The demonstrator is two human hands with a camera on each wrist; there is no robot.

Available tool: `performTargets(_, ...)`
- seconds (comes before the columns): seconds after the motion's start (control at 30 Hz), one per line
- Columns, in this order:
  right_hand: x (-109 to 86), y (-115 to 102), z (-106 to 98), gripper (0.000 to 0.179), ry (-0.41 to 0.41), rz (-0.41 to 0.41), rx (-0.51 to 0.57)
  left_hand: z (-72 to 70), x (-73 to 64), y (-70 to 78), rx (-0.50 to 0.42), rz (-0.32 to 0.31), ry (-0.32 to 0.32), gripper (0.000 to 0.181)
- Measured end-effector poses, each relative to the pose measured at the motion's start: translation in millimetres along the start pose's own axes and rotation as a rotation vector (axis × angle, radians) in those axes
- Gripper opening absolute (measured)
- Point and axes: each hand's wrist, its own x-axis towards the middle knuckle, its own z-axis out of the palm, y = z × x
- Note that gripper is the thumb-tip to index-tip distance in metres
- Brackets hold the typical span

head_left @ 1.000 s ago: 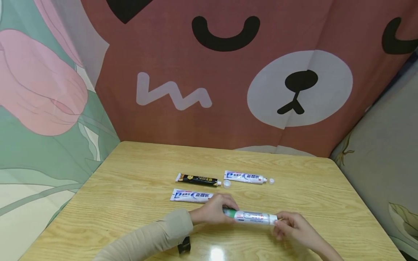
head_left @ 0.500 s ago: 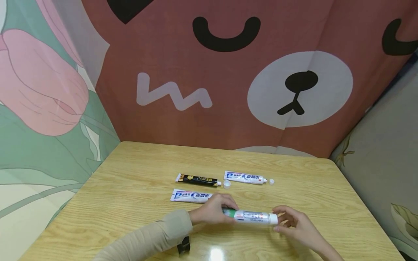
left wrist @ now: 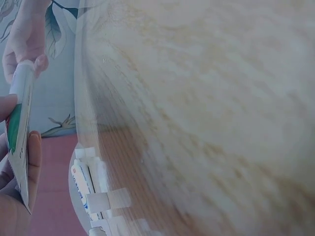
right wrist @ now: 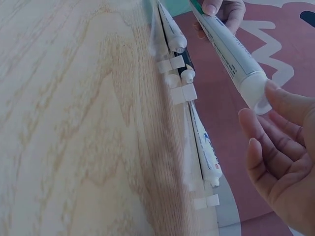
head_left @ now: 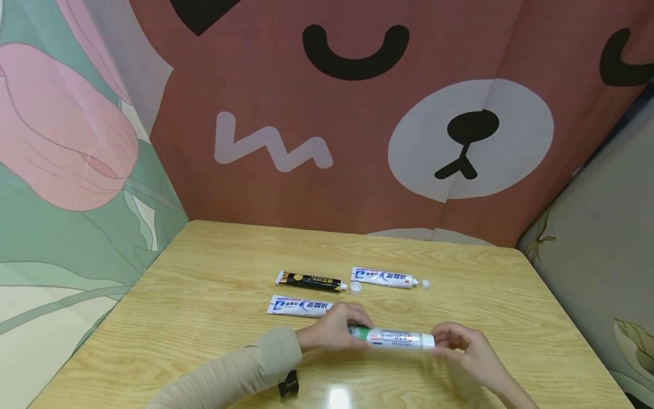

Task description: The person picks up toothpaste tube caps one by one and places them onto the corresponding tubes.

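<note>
four toothpaste-style tubes show at the table (head_left: 516, 318), one of them in the person's hands. this green-and-white tube (head_left: 394, 338) is held level just above the near part of the table, its cap end towards the right. the left hand (head_left: 336, 329) grips its green tail end, thumb on one side and fingers on the other. the right hand (head_left: 467, 349) is narrowed at the other end, thumb and forefinger pinching the white cap (head_left: 428, 342); its remaining fingers are loosely bent, apart from the tube.

beyond the hands, a black tube (head_left: 310, 282) with gold lettering lies flat, its nozzle bare and a round cap (head_left: 355, 288) just beside it. to its right lies a white-and-blue tube (head_left: 380, 277), also uncapped, with a small cap (head_left: 426, 284) near the nozzle. a second white tube (head_left: 298, 306) lies nearer, its nozzle end hidden behind the left hand in the head view. beside the beige sleeve (head_left: 230, 363) sits a small black object (head_left: 289, 385), partly covered. behind the table hangs a reddish-brown cloth (head_left: 357, 199) printed with an animal face.
</note>
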Motion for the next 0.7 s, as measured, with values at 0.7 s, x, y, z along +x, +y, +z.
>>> performTargets(0.7, 1.2, 2.6, 2.2, 0.032, -0.003, -0.051, -0.011, 1.4, 0.8, -0.3, -0.016, 0.005, 0.004, 0.029)
